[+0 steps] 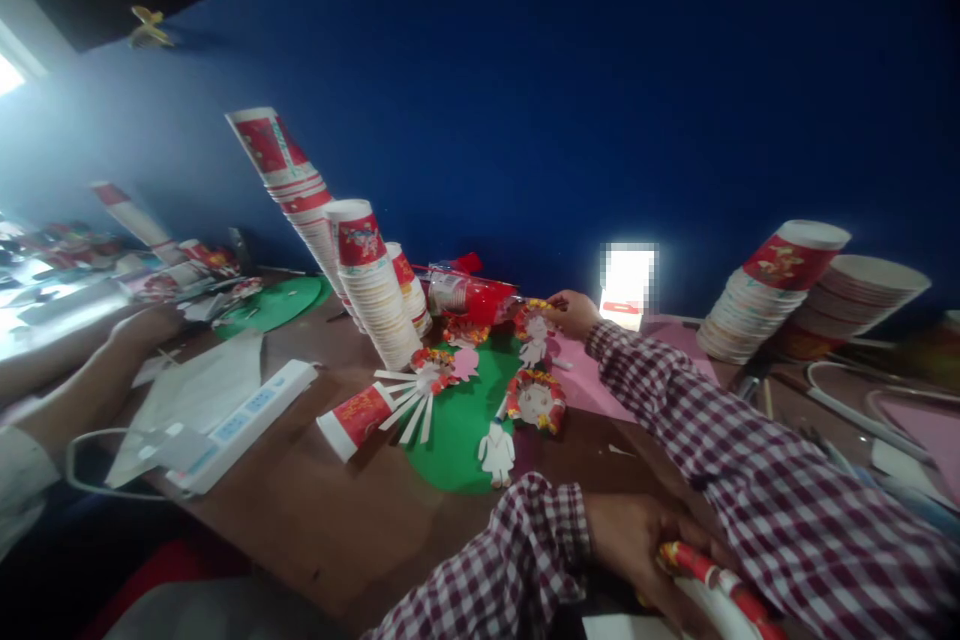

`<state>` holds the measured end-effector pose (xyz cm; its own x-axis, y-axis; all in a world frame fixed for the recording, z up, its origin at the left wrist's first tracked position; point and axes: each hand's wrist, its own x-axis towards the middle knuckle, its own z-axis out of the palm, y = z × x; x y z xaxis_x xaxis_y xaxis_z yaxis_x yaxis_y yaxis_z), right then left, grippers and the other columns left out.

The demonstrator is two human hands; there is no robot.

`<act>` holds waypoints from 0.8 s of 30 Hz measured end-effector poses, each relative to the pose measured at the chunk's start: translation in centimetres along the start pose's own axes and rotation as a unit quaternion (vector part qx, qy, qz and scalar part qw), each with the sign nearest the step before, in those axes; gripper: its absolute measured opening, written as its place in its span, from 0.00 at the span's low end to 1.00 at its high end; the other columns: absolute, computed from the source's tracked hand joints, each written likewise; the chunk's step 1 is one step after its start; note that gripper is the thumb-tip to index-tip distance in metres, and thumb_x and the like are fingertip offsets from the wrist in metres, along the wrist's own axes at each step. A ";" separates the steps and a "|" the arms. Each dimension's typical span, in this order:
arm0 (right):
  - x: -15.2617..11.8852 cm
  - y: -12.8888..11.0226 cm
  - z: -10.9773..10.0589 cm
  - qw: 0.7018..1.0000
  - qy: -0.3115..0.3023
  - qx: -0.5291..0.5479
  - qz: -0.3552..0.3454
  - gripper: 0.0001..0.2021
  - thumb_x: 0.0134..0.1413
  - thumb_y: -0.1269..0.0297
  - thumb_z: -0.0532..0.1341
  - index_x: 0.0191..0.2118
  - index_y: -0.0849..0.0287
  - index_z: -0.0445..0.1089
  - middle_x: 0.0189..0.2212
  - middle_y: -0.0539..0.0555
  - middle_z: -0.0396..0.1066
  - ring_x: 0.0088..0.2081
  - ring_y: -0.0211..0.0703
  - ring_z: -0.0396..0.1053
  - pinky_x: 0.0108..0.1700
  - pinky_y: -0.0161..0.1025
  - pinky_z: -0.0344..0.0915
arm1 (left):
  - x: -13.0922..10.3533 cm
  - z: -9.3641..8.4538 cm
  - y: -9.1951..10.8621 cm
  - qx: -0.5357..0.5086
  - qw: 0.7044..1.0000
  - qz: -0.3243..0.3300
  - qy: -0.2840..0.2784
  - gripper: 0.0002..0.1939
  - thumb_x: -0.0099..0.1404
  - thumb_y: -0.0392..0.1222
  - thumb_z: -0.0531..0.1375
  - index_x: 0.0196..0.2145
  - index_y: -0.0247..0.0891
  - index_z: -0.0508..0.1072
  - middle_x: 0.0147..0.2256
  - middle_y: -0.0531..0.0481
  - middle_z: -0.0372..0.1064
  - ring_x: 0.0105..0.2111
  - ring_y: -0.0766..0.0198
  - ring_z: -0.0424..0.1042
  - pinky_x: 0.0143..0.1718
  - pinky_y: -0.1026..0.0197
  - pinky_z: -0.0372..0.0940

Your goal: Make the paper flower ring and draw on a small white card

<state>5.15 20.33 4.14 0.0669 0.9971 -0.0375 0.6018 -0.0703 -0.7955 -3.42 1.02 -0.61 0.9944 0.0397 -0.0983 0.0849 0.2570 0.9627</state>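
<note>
My right hand (576, 314) reaches to the far side of the table, fingers pinched at the edge of a red-and-yellow paper decoration (534, 328) with a pale figure cutout on it. Near the front edge, my left hand (637, 545) is closed around a curved red-and-white paper piece (724, 592); its lower part runs out of view. Between the hands, a round paper decoration (535, 402) and a white paper doll cutout (496, 454) lie on a green paper circle (442, 455). A cup cut into strips (420, 388) fans out at the circle's left.
Tall paper cup stacks (375, 290) lean left of the green circle; another stack (772, 290) stands at right. A paper cup (356, 422) lies sideways near a white power strip (244, 425). A co-worker's hand (154, 325) works at left. A blue partition (525, 100) rises behind.
</note>
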 end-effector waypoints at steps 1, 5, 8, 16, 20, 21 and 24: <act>-0.3 -0.2 -0.5 1.000 0.006 0.028 0.006 0.12 0.60 0.61 0.57 0.45 0.63 0.67 0.39 0.53 0.70 0.35 0.37 0.70 0.35 0.39 0.70 | 0.0 0.0 0.1 0.005 1.000 0.005 -0.002 0.35 0.35 0.46 0.74 0.43 0.34 0.74 0.34 0.52 0.68 0.33 0.63 0.70 0.40 0.58 0.68; -1.7 -1.5 -2.9 0.989 0.039 0.140 0.007 0.12 0.56 0.64 0.61 0.44 0.63 0.66 0.31 0.50 0.69 0.27 0.33 0.68 0.27 0.32 0.68 | 0.0 0.2 0.6 -0.003 1.000 -0.015 0.000 0.38 0.33 0.47 0.74 0.44 0.33 0.74 0.35 0.49 0.69 0.37 0.58 0.71 0.45 0.54 0.66; -2.8 -2.8 -4.1 0.974 0.069 0.214 -0.007 0.13 0.50 0.65 0.65 0.41 0.62 0.66 0.27 0.49 0.69 0.23 0.31 0.66 0.24 0.29 0.66 | 0.0 0.3 0.6 -0.007 1.000 -0.008 0.004 0.39 0.33 0.49 0.74 0.45 0.32 0.73 0.37 0.48 0.69 0.39 0.57 0.71 0.47 0.53 0.65; -5.2 -6.2 -4.8 0.941 0.119 0.311 -0.056 0.15 0.46 0.65 0.67 0.39 0.61 0.65 0.27 0.49 0.68 0.22 0.30 0.65 0.24 0.30 0.67 | 0.2 0.1 -0.1 0.041 0.999 0.019 0.012 0.41 0.32 0.53 0.73 0.45 0.32 0.74 0.36 0.46 0.70 0.36 0.57 0.72 0.44 0.51 0.67; -6.2 -7.7 -4.8 0.935 0.121 0.326 -0.068 0.16 0.44 0.66 0.68 0.39 0.60 0.64 0.29 0.49 0.68 0.24 0.31 0.66 0.25 0.31 0.68 | 0.2 0.0 -0.5 0.045 0.998 0.025 0.026 0.40 0.33 0.52 0.74 0.44 0.32 0.74 0.35 0.47 0.70 0.35 0.58 0.72 0.44 0.51 0.67; -6.5 -8.0 -4.9 0.934 0.120 0.330 -0.068 0.17 0.44 0.65 0.68 0.40 0.59 0.64 0.30 0.49 0.69 0.24 0.32 0.67 0.26 0.31 0.68 | 0.3 -0.1 -0.6 0.048 0.998 0.024 0.025 0.40 0.33 0.52 0.74 0.45 0.32 0.74 0.35 0.47 0.70 0.35 0.59 0.71 0.44 0.52 0.67; -7.3 -9.1 -4.9 0.929 0.115 0.347 -0.060 0.16 0.44 0.66 0.68 0.40 0.59 0.65 0.31 0.50 0.69 0.26 0.33 0.68 0.29 0.33 0.69 | 0.5 -0.4 -0.8 0.065 0.998 0.021 0.009 0.39 0.33 0.50 0.74 0.44 0.32 0.74 0.35 0.49 0.69 0.34 0.61 0.71 0.42 0.56 0.68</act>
<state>3.11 13.55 14.61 0.2493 0.9577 0.1439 -0.0372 0.1580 -0.9867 -2.97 1.21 -1.50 0.9961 0.0649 -0.0601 0.0515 0.1274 0.9905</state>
